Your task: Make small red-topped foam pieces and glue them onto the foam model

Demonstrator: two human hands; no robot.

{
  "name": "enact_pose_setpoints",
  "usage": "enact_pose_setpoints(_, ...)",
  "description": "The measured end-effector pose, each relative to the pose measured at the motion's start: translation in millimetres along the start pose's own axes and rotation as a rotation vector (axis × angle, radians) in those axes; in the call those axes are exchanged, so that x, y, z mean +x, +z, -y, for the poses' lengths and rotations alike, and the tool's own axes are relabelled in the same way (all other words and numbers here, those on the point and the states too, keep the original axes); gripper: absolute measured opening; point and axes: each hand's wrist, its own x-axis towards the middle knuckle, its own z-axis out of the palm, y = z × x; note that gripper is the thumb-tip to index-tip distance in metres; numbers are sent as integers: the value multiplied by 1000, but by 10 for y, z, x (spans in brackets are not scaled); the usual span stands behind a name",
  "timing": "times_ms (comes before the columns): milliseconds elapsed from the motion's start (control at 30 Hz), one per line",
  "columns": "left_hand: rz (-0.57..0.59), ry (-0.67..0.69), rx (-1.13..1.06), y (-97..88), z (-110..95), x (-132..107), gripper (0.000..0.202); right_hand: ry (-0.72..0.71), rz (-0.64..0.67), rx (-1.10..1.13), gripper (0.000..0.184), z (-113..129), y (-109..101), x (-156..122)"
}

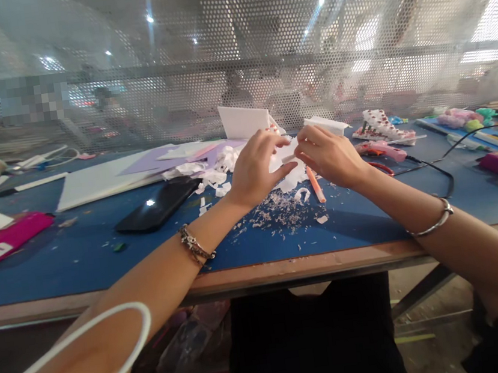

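Observation:
Over the blue tabletop my left hand [256,168] is held with thumb and fingers apart, close beside a small white piece [289,152] of sheet or foam. My right hand [329,155] has its fingertips pinched together at that piece's right edge; the fingers partly hide it. Below the hands lies a slim orange-and-white tool [315,185], its kind unclear. White shavings [285,211] are scattered in front of it. Crumpled white scraps [225,160] lie left of my left hand. A white board piece [244,120] stands upright behind.
A black phone [160,204] lies at left, near white and lilac sheets [107,178]. Magenta power strips [14,238] sit on both sides. At right are a pink corded tool [387,150] and a white spotted boot-shaped piece [378,127]. A perforated metal screen [231,43] rises behind.

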Motion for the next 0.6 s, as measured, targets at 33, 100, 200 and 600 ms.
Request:
enact_pose_setpoints(33, 34, 53, 62, -13, -8, 4, 30, -6, 19, 8, 16, 6, 5, 2)
enact_pose_setpoints(100, 97, 94, 129, -24, -7, 7, 25, -28, 46, 27, 16, 15, 20, 2)
enact_pose_setpoints(200, 118, 71, 127, -17, 1, 3, 25, -58, 62, 71, 18, 18, 47, -1)
enact_pose_setpoints(600, 123, -3, 51, -37, -58, 10, 26, -13, 49, 258, 15, -18, 97, -14)
